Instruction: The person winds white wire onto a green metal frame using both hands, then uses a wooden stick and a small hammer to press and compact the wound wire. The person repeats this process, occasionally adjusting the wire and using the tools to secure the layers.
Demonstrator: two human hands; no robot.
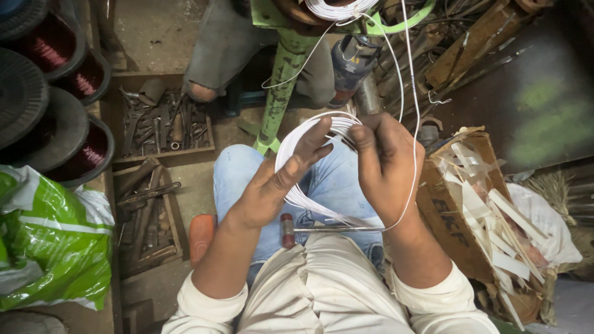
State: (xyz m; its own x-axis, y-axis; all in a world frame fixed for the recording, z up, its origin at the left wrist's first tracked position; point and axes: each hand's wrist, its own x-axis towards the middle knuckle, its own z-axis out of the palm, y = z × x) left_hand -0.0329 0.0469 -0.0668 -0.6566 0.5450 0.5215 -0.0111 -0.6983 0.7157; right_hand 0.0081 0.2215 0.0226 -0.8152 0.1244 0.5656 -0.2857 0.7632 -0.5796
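Note:
A coil of thin white wire (291,145) is held over my lap between both hands. My left hand (278,182) lies across the coil's left side with fingers stretched along it. My right hand (387,167) grips the coil's right side, thumb pressed on the strands. A loose strand of the white wire (416,93) loops up from my right hand to a green winding stand (281,93) at the top. A tool with a red handle and a metal shaft (288,230) rests across my lap under the coil.
Spools of reddish copper wire (52,46) stack at the left above a green bag (49,241). Wooden trays of metal tools (164,124) lie on the floor. A cardboard box of white strips (455,219) stands at the right. Another person's leg (223,46) is beyond the stand.

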